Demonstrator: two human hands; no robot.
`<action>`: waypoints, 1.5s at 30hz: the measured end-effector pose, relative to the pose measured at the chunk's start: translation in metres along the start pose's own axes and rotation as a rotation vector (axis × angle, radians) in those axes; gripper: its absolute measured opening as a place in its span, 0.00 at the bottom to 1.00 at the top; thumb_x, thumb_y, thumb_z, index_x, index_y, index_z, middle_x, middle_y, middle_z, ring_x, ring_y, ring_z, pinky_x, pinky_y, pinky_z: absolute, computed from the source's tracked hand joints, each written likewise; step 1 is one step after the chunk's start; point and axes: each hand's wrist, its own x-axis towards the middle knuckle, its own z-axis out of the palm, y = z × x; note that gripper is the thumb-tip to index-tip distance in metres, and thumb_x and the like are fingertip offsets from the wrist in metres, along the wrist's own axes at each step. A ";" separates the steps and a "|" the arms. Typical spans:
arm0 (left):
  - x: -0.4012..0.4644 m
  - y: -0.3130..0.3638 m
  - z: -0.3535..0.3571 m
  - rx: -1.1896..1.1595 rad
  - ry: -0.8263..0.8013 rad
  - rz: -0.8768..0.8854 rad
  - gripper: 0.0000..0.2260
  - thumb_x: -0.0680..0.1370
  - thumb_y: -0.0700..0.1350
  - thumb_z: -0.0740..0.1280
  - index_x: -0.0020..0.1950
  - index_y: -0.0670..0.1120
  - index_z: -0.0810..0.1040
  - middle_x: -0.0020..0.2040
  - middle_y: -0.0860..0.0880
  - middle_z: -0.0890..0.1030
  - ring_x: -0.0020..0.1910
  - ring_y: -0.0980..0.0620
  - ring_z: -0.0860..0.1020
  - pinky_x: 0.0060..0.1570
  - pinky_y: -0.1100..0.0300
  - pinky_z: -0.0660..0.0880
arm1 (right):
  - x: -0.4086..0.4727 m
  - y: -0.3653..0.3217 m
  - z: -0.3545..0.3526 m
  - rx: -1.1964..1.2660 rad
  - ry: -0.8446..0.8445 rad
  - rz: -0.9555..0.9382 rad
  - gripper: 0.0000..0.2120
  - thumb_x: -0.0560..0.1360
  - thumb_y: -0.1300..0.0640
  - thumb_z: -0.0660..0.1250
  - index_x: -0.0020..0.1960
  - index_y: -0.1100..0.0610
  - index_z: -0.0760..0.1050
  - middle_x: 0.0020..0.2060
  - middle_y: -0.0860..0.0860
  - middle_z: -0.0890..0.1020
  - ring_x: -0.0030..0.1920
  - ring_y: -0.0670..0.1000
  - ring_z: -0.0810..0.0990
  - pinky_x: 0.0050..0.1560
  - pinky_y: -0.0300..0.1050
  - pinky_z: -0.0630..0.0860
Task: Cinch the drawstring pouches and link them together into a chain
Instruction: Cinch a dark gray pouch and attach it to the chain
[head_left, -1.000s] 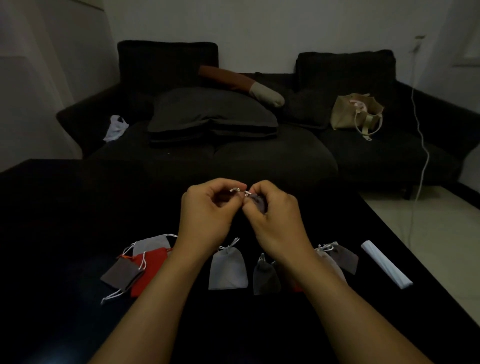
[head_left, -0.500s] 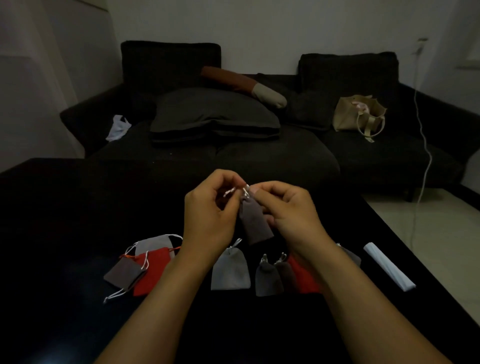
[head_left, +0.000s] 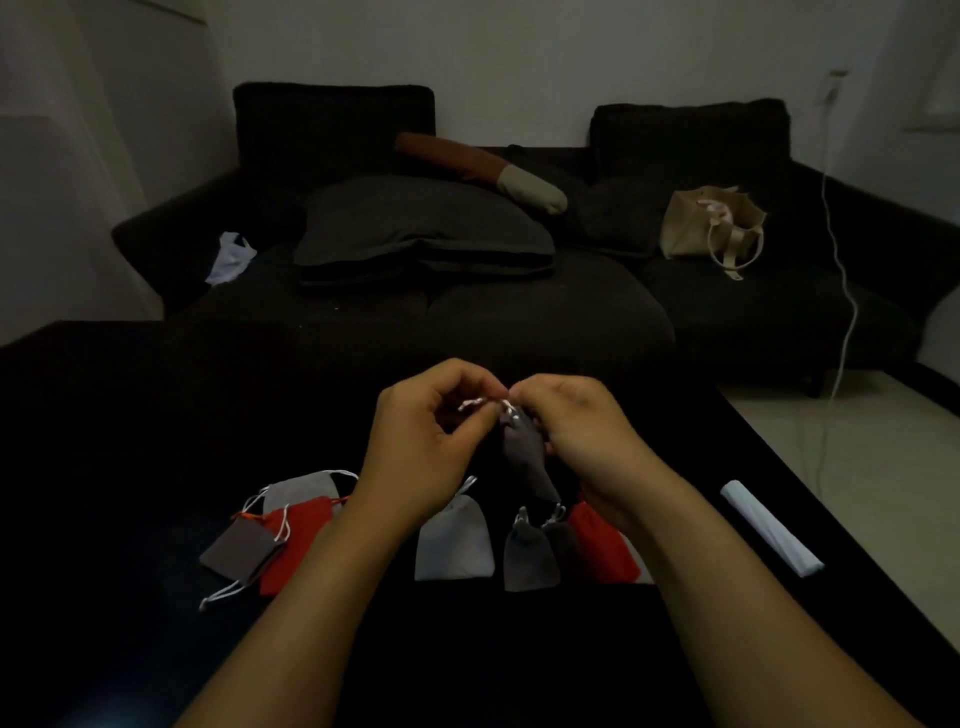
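A dark grey pouch hangs in the air above the black table. My left hand pinches its white drawstring, and my right hand grips the pouch's neck. Below them lie a light grey pouch, a grey pouch, a darker one and a red pouch. To the left sits a pile: a light grey pouch, a red pouch and a brown pouch, with loose white cords.
A rolled white sheet lies near the table's right edge. Behind the table stands a dark sofa with cushions, a beige bag and a white plastic bag. A white cable hangs at the right.
The dark grey pouch came out from inside my right hand and now hangs down between the hands. The pouches under my right wrist came into view.
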 end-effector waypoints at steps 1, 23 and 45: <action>0.000 0.000 0.001 -0.014 -0.012 -0.010 0.11 0.74 0.33 0.71 0.45 0.50 0.81 0.41 0.54 0.83 0.44 0.58 0.83 0.45 0.67 0.77 | 0.000 0.001 0.002 0.034 -0.014 0.054 0.10 0.77 0.63 0.61 0.45 0.65 0.79 0.37 0.59 0.76 0.40 0.54 0.74 0.41 0.48 0.71; 0.001 -0.002 -0.005 -0.263 0.092 -0.238 0.05 0.75 0.35 0.71 0.49 0.42 0.82 0.42 0.47 0.86 0.43 0.54 0.85 0.42 0.65 0.79 | -0.004 0.002 0.001 0.067 -0.044 -0.275 0.05 0.73 0.65 0.72 0.48 0.64 0.84 0.42 0.58 0.87 0.45 0.53 0.86 0.46 0.42 0.82; 0.001 -0.002 -0.007 -0.385 -0.095 -0.277 0.09 0.74 0.32 0.70 0.50 0.42 0.81 0.44 0.47 0.86 0.45 0.51 0.85 0.44 0.65 0.79 | -0.005 -0.006 -0.001 0.213 -0.137 0.108 0.10 0.80 0.60 0.62 0.42 0.58 0.79 0.33 0.52 0.79 0.33 0.46 0.77 0.35 0.39 0.75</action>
